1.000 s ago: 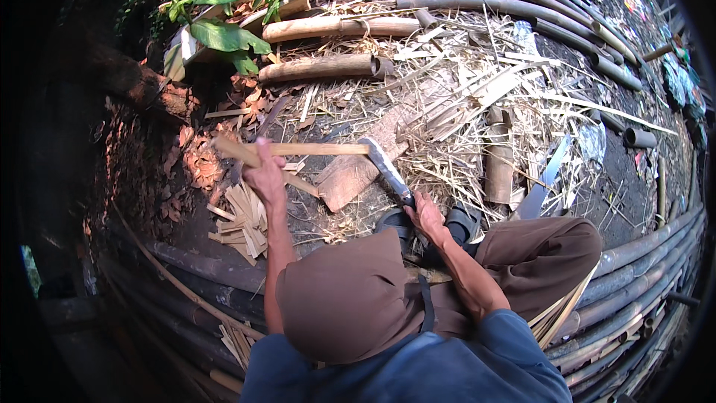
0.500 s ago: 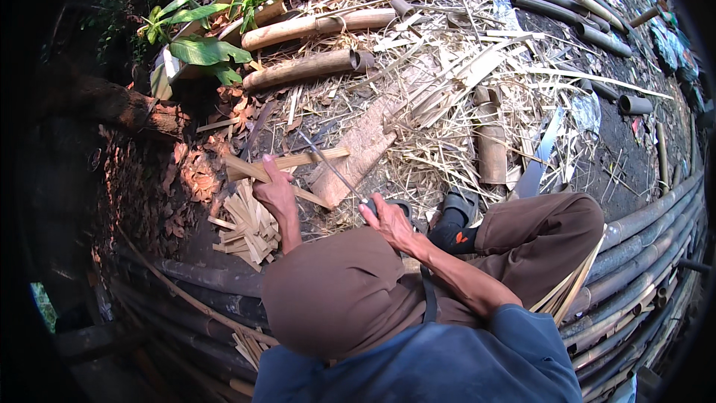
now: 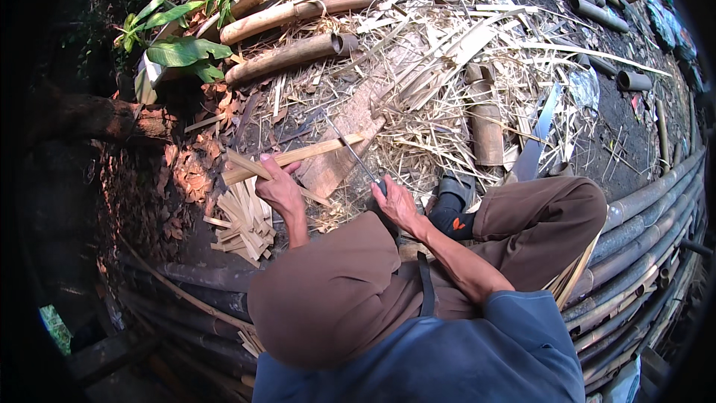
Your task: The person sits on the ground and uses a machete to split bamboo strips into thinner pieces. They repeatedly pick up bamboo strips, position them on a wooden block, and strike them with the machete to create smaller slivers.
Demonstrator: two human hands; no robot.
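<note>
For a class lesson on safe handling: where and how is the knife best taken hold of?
Take the knife by its dark handle, probably best from the person's side: the handle points back toward the body, while the slim blade extends away, crossing the pale strip in view.

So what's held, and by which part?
The right hand holds a knife by its dark handle; the left hand a pale strip near its left end, and apparently a second, crossing strip mid-length.

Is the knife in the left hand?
No, the right hand grips the knife by its dark handle, while the left hand holds a pale strip.
</note>
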